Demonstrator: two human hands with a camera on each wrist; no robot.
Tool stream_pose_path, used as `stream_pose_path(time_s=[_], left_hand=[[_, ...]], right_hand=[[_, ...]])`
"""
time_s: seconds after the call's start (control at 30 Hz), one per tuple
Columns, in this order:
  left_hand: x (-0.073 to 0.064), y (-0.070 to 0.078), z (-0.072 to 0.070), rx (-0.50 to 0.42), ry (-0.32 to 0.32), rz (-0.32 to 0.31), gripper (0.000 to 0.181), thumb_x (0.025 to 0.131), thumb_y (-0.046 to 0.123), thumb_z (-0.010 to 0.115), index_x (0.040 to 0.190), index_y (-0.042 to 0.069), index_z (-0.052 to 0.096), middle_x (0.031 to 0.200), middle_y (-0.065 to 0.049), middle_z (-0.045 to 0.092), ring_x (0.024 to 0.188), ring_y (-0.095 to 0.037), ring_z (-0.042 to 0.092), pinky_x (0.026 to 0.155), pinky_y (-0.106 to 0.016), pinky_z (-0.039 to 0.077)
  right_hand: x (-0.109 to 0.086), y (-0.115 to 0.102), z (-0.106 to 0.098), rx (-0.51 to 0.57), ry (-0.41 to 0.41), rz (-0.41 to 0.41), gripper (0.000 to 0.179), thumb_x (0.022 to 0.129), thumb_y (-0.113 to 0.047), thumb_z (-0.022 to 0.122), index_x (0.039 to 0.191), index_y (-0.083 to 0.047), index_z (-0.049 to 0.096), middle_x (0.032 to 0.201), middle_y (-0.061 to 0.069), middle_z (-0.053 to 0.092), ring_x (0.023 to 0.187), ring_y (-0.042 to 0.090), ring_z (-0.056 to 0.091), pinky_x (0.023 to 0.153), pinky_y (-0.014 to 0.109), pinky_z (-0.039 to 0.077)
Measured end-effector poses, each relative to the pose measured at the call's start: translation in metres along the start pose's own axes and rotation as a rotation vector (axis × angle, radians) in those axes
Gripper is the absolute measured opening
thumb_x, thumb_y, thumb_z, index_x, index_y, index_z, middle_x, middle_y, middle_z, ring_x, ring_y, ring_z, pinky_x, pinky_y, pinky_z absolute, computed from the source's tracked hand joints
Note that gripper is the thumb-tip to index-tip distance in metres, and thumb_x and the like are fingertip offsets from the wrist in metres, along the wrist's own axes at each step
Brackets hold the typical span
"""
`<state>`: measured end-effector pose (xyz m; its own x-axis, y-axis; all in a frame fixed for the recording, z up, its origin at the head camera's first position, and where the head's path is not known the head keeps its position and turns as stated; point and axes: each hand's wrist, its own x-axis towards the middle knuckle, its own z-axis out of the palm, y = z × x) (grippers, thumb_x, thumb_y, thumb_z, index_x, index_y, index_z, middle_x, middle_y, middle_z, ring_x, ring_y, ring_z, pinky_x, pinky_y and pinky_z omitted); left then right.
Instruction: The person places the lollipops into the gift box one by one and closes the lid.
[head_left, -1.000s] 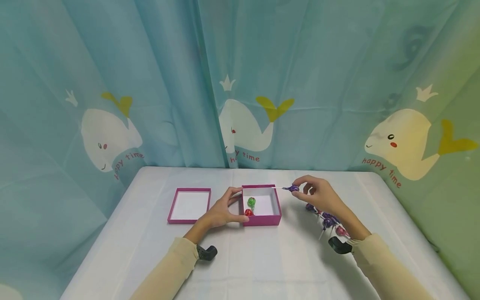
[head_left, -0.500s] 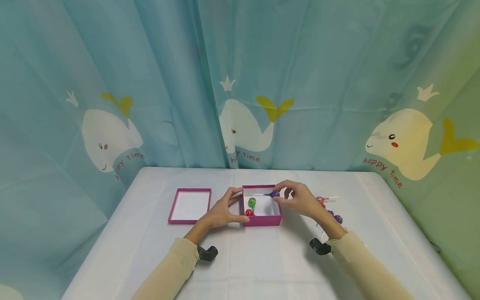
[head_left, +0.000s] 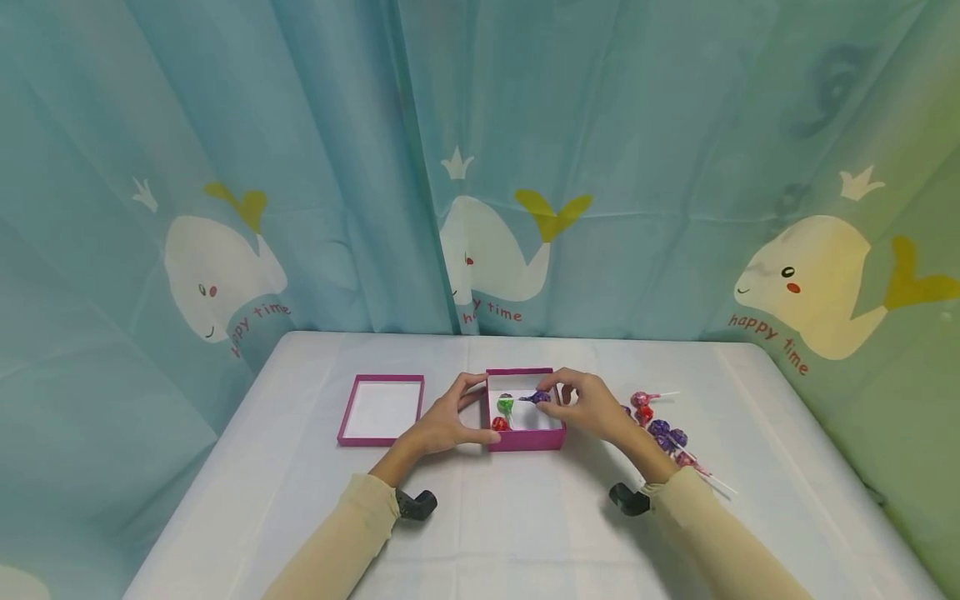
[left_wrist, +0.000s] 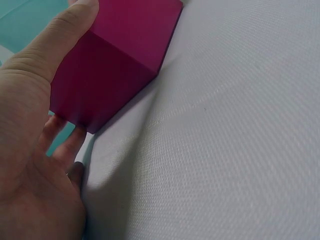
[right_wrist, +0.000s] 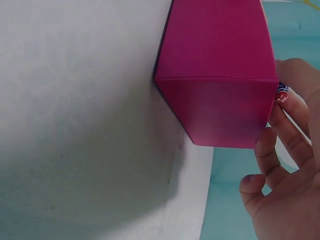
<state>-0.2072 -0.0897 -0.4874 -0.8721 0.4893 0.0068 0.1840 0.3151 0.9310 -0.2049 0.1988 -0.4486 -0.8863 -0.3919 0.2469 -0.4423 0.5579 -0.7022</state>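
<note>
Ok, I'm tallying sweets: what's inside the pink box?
A green lollipop and a red lollipop lie at left. The right hand holds a purple lollipop at the opening. The near wall and that hand hide part of the floor.

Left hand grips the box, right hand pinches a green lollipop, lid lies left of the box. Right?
Wrong color: the lollipop in the right hand is purple, per the head view; the green lollipop lies in the box. The rest holds: left hand gripping, lid to the left.
</note>
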Motion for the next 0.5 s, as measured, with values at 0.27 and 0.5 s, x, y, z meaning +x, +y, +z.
stream_pose_path(time_s=[0.27,0.5], left_hand=[[0.0000,-0.0005,0.0000,-0.015,-0.007,0.023,0.095,0.080,0.025,0.091,0.154,0.013,0.034,0.165,-0.007,0.032,0.150,-0.030,0.035,0.122,-0.050,0.029],[0.0008,-0.0019,0.0007,-0.030,-0.003,0.036,0.094,0.080,0.016,0.090,0.154,0.010,0.032,0.166,-0.013,0.030,0.151,-0.034,0.033,0.121,-0.054,0.027]], right_hand=[[-0.0004,-0.0015,0.0024,0.005,-0.034,0.016,0.022,0.085,-0.016,0.085,0.105,-0.015,0.076,0.095,-0.005,0.070,0.076,0.015,0.057,0.059,0.025,0.046],[-0.0006,0.0015,0.0047,0.009,-0.057,0.020,0.021,0.086,-0.016,0.085,0.105,-0.015,0.076,0.092,-0.005,0.069,0.074,0.014,0.056,0.057,0.024,0.045]])
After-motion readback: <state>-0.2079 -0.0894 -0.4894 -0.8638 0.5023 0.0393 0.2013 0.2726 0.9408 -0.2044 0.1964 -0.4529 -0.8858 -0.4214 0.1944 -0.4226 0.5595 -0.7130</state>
